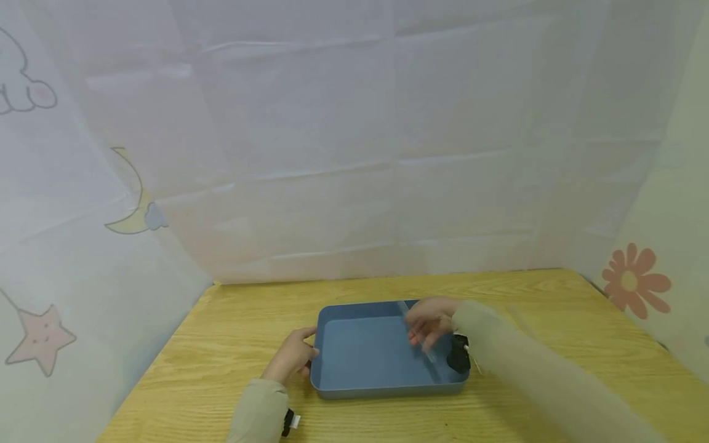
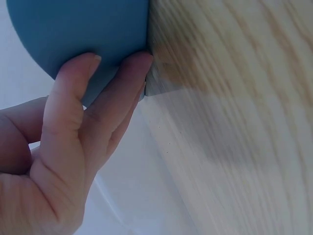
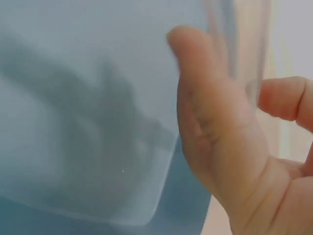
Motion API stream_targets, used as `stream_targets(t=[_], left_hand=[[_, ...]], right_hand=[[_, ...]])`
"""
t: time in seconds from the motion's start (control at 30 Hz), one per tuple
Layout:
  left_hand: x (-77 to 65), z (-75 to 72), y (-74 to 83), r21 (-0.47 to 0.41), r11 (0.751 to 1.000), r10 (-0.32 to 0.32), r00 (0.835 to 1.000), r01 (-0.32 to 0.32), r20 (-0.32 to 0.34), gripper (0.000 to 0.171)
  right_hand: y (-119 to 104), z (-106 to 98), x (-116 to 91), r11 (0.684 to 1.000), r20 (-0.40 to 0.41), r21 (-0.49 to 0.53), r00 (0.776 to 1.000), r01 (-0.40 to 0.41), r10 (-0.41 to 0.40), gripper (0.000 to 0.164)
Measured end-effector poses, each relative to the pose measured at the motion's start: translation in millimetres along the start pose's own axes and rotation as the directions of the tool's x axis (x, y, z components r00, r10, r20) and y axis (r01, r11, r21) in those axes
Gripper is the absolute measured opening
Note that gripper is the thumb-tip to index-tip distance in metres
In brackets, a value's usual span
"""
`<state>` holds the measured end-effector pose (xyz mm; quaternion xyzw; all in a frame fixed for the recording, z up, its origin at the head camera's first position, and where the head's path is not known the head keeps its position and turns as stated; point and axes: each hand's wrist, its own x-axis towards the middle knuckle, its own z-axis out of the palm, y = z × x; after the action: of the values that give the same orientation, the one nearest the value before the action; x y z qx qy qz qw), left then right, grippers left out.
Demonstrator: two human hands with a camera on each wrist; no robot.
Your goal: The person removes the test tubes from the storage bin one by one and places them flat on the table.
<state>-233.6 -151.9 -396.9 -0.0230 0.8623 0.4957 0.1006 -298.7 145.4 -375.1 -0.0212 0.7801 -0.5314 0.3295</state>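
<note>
A shallow blue rectangular tray (image 1: 365, 389) lies on the wooden table. My left hand (image 1: 293, 358) is at its left side; in the left wrist view the fingers (image 2: 110, 100) rest against the tray's outer wall (image 2: 112, 24), low down by the tabletop. Over the right part of the tray, my right hand (image 1: 431, 320) pinches a long, narrow, clear strip (image 1: 429, 355). In the right wrist view the strip (image 3: 252, 44) passes between thumb and fingers, blurred. The strip slants over the tray; whether its lower end touches the tray floor I cannot tell.
Another pale, thin strip (image 1: 520, 320) lies on the wooden table (image 1: 255, 307) to the right of the tray, partly behind the right sleeve. A light printed sheet (image 1: 354, 215) hangs along the table's back edge, with more at both sides.
</note>
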Motion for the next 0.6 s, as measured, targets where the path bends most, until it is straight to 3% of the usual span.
stream_targets(t=[0.6], left_hand=[[0.2, 0.6, 0.3, 0.000, 1.000, -0.010, 1.000, 0.010, 0.004, 0.055]], right_hand=[[5, -16, -22, 0.992, 0.019, 0.115, 0.998, 0.059, -0.062, 0.057]])
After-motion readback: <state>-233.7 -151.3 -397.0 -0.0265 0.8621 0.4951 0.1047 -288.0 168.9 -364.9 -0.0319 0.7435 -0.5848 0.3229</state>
